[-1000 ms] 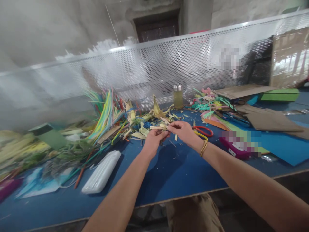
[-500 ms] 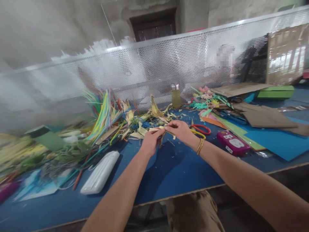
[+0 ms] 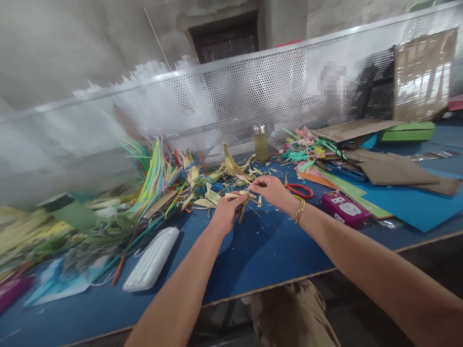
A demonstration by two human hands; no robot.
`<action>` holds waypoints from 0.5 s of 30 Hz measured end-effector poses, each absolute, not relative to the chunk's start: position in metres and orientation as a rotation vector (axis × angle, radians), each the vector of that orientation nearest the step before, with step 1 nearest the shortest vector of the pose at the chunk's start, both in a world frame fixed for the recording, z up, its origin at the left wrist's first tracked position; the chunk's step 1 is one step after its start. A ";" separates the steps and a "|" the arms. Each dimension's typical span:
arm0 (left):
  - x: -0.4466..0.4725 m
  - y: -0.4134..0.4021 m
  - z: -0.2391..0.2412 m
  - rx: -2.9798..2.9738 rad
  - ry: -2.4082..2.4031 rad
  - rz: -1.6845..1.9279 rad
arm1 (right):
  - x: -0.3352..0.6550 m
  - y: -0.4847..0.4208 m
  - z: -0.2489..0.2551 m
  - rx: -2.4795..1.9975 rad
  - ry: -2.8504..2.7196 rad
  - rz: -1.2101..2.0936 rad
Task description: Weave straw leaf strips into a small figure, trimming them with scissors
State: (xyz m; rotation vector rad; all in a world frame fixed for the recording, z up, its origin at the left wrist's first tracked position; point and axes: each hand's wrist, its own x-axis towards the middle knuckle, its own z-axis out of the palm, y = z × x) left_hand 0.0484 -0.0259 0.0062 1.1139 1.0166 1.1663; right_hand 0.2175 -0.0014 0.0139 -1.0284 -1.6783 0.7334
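- While our left hand (image 3: 224, 212) is holding the pale husk strips (image 3: 235, 195), its thumb and fingers are pinching them close to the fingertips.
- Our right hand (image 3: 266, 189) is bringing its thumb and fingertips near one another just beside the strips; we are unable to tell whether they are gripping a strand.
- The strips are looking cream to straw-yellow, narrow and flat, with short ends sticking out to both sides and a darker, ragged end hanging below our left fingers.
- We are holding them in front of the husk scraps (image 3: 213, 195), over the blue tabletop (image 3: 267, 255).
- Nearer to us, the tabletop is lying bare between our forearms, running down to its front edge (image 3: 275, 285).
- On the left, the white packet (image 3: 152, 259) is bordering that room; on the right, the magenta box (image 3: 345, 209) is sitting beyond our forearm.
- The red-handled scissors (image 3: 304, 191) are lying close by our right wrist.
- Farther back, the perforated metal panel (image 3: 231, 111) is closing off the far side.
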 end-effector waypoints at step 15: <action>0.043 -0.024 0.020 0.826 0.945 1.195 | 0.209 -0.007 0.014 -1.100 -1.782 0.499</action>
